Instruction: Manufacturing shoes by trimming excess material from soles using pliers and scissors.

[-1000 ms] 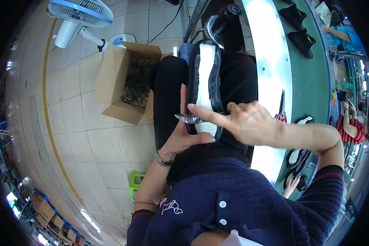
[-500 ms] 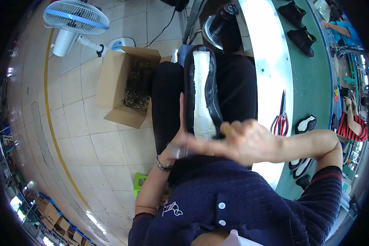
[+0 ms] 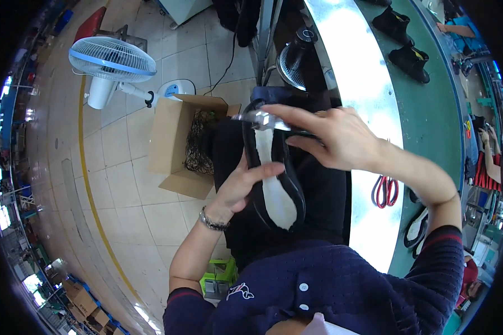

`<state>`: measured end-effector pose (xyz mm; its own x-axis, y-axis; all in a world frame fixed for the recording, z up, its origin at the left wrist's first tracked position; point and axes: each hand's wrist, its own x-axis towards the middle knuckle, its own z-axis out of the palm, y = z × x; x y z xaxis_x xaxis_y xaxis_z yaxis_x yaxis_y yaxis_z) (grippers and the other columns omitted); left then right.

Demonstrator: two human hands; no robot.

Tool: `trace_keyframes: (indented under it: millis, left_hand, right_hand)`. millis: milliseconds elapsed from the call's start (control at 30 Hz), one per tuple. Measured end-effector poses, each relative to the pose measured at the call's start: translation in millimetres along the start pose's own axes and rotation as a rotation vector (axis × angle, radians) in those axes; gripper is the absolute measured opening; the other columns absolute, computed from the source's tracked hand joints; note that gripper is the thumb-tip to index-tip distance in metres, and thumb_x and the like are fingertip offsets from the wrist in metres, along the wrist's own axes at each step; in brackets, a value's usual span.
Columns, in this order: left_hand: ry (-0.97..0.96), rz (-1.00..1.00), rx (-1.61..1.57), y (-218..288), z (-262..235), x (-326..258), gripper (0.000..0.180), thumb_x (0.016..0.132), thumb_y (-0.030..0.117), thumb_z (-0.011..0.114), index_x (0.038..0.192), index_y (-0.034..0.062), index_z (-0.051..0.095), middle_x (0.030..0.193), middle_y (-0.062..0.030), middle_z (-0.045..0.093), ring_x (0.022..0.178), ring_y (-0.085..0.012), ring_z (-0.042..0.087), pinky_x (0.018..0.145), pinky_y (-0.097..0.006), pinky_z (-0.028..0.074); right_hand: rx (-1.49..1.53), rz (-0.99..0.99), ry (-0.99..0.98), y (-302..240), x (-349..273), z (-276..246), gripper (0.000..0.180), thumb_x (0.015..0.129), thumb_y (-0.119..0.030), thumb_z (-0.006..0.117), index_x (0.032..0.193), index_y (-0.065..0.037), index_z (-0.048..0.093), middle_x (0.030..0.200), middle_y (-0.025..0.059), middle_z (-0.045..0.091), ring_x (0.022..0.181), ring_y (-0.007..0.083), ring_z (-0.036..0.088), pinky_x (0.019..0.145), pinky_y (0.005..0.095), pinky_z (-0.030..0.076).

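Observation:
A black shoe (image 3: 274, 184) with a white sole panel lies sole-up on my lap. My left hand (image 3: 241, 187) cups its left side, thumb on the white part. My right hand (image 3: 332, 137) reaches across the shoe's far end and grips a small shiny metal tool (image 3: 260, 119) between thumb and fingers, held over the toe. What kind of tool it is I cannot make out.
An open cardboard box (image 3: 176, 146) with dark netting stands on the tiled floor at left, a standing fan (image 3: 113, 60) beyond it. The green workbench (image 3: 430, 111) at right carries red-handled scissors (image 3: 384, 191) and black shoes (image 3: 411, 58). Another person's arm (image 3: 489, 159) shows at far right.
My right hand has slid with the metal tool from the shoe's near end up to its far end. The view has tilted, and the shoe sits lower in the picture.

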<state>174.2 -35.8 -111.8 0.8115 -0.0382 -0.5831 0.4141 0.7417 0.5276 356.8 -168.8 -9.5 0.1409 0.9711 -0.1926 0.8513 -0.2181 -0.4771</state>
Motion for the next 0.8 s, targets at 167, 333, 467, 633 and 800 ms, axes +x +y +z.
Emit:
trace_keyframes:
  millis: [167, 333, 467, 633, 800]
  left_hand:
    - [-0.13, 0.251, 0.301, -19, 4, -9, 0.134, 0.065, 0.005, 0.088, 0.154, 0.0117, -0.012, 0.157, -0.0107, 0.018, 0.143, -0.022, 0.023, 0.114, -0.036, 0.024]
    - [-0.209, 0.544, 0.527, -55, -30, 21, 0.154, 0.053, 0.014, 0.095, 0.15, 0.0173, -0.025, 0.159, -0.012, 0.009, 0.146, -0.0251, 0.017, 0.117, -0.037, 0.017]
    - [-0.351, 0.525, 0.387, -52, -27, 22, 0.153, 0.051, 0.034, 0.096, 0.152, 0.0169, -0.019, 0.156, -0.0125, 0.019, 0.143, -0.025, 0.024, 0.115, -0.037, 0.022]
    - [-0.192, 0.519, 0.361, -29, 11, 27, 0.096, 0.067, 0.056, 0.083, 0.139, 0.01, 0.039, 0.109, -0.0012, 0.049, 0.101, -0.0112, 0.049, 0.093, -0.027, 0.039]
    - [-0.021, 0.457, 0.348, -26, 20, 25, 0.062, 0.08, 0.043, 0.076, 0.123, 0.0069, 0.05, 0.099, 0.0, 0.052, 0.092, -0.0092, 0.05, 0.086, -0.025, 0.04]
  right_hand:
    - [1.077, 0.34, 0.227, 7, -57, 10, 0.042, 0.094, -0.03, 0.061, 0.126, -0.004, 0.056, 0.078, 0.0062, 0.067, 0.075, 0.0174, 0.066, 0.067, 0.026, 0.048]
    - [1.567, 0.32, 0.014, 17, -97, 64, 0.023, 0.087, -0.005, 0.068, 0.108, -0.004, 0.058, 0.09, 0.0103, 0.068, 0.085, 0.0141, 0.066, 0.075, 0.0253, 0.052]
    - [1.529, 0.415, -0.175, 7, -101, 80, 0.018, 0.087, -0.011, 0.071, 0.099, -0.003, 0.06, 0.084, 0.0109, 0.07, 0.072, 0.0115, 0.064, 0.065, 0.0233, 0.05]
    - [1.536, 0.506, -0.191, -3, -97, 90, 0.035, 0.099, -0.033, 0.055, 0.093, 0.0, 0.063, 0.071, 0.0034, 0.064, 0.063, 0.0095, 0.06, 0.06, 0.0225, 0.046]
    - [1.505, 0.439, -0.175, -5, -103, 103, 0.04, 0.099, -0.036, 0.055, 0.09, 0.001, 0.065, 0.067, 0.0023, 0.06, 0.059, 0.0087, 0.056, 0.057, 0.0231, 0.044]
